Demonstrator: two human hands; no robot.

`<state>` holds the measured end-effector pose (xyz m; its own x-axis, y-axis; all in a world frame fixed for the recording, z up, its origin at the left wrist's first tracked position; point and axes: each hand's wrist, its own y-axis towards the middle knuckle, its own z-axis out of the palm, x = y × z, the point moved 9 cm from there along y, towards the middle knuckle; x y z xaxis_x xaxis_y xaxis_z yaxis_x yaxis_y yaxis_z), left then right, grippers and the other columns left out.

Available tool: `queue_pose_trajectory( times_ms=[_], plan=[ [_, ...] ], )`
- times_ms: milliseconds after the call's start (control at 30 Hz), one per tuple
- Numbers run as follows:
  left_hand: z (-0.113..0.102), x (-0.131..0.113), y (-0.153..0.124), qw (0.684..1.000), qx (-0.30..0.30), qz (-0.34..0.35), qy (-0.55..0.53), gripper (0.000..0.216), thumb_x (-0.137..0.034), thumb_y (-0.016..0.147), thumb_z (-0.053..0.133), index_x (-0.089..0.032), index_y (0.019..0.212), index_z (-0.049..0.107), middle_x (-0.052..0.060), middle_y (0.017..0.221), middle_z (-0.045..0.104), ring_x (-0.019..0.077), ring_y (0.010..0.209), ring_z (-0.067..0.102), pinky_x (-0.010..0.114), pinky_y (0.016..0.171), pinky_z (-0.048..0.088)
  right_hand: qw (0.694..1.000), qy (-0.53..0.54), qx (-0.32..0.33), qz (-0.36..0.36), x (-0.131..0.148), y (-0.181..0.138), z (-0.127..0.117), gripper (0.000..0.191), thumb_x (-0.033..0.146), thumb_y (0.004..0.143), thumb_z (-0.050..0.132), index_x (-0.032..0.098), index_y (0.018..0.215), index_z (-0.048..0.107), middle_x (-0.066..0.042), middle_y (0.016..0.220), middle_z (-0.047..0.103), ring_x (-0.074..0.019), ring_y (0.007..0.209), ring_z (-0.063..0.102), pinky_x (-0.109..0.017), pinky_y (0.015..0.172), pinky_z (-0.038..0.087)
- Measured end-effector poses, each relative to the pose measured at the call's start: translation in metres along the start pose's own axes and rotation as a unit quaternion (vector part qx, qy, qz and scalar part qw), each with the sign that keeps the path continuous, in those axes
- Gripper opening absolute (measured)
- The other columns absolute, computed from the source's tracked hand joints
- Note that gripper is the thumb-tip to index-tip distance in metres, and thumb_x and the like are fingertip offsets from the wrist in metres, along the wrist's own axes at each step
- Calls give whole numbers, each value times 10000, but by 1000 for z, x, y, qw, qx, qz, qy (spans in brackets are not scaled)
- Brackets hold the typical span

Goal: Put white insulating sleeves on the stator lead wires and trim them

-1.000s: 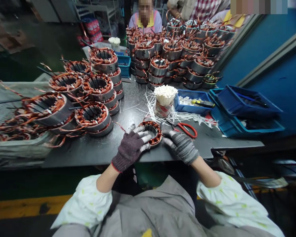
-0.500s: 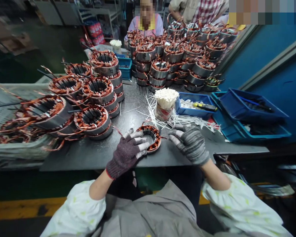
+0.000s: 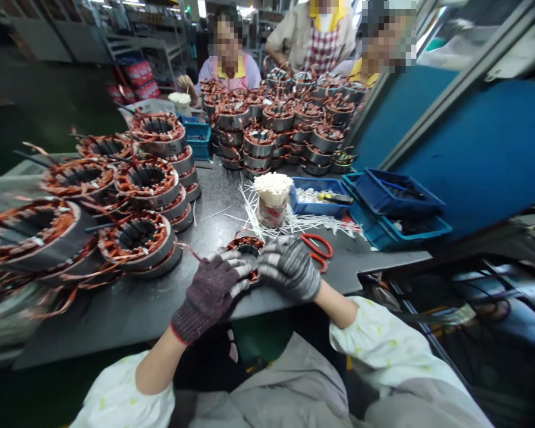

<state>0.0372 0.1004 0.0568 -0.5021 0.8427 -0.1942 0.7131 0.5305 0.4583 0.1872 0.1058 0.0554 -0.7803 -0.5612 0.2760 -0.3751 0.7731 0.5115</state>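
Note:
A small copper-wound stator [image 3: 245, 244] lies on the dark table [image 3: 129, 303] near its front edge. My left hand [image 3: 211, 288], in a dark knit glove, rests on the stator's left side with its fingers curled over the rim. My right hand [image 3: 289, 267], in a grey glove, covers the stator's right side, fingers bent onto the winding. Both hands meet over the part and hide most of it. Red-handled scissors [image 3: 318, 246] lie just right of my right hand.
Stacks of larger wound stators [image 3: 138, 235] fill the left and far side. A cup of white sticks [image 3: 271, 196] stands behind the stator among loose white strips. Blue bins [image 3: 399, 208] sit right. Three people are at the far end.
My right hand has come back from the right onto the stator. The camera has swung, so the table shifts left and the far people show more.

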Motion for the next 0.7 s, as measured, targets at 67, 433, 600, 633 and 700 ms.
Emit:
queue_pose_trajectory(
  times_ms=[67,433,600,633,700],
  plan=[
    [0,-7,-1,999,-2,-4,39,261,-260,961,549,-242,1176,695,58,1173,743,271,1144,647,496,1010,474,981,14,-105,160,-59,6,-25,385,411,1020,455,223,893,765,-64,909,748,-227,902,652,-395,884,497],
    [1,-26,-8,998,-27,8,59,323,-200,977,483,-213,1274,608,55,1179,732,252,1204,631,535,1164,387,830,348,-324,290,-162,51,-33,317,506,724,746,213,844,734,-34,847,752,-178,758,656,-354,750,565],
    [-1,-20,-9,996,-71,-22,41,313,-242,979,547,-196,1288,577,71,1162,729,237,1161,654,526,1173,398,767,494,-299,280,-158,34,-39,276,464,760,750,222,862,665,4,814,724,-95,565,600,-222,480,489],
    [-2,-19,-9,996,-80,-34,37,317,-252,977,560,-190,1287,575,78,1175,724,238,1174,648,521,1168,408,769,488,-310,272,-154,27,-44,279,460,764,760,228,880,658,6,834,728,-101,596,628,-233,514,527],
    [1,-19,-8,995,-79,-48,33,317,-268,972,576,-192,1279,586,84,1198,718,246,1195,641,529,1169,412,789,453,-324,260,-147,18,-52,297,454,763,786,236,922,662,3,878,738,-125,685,684,-285,625,601]
  ],
)
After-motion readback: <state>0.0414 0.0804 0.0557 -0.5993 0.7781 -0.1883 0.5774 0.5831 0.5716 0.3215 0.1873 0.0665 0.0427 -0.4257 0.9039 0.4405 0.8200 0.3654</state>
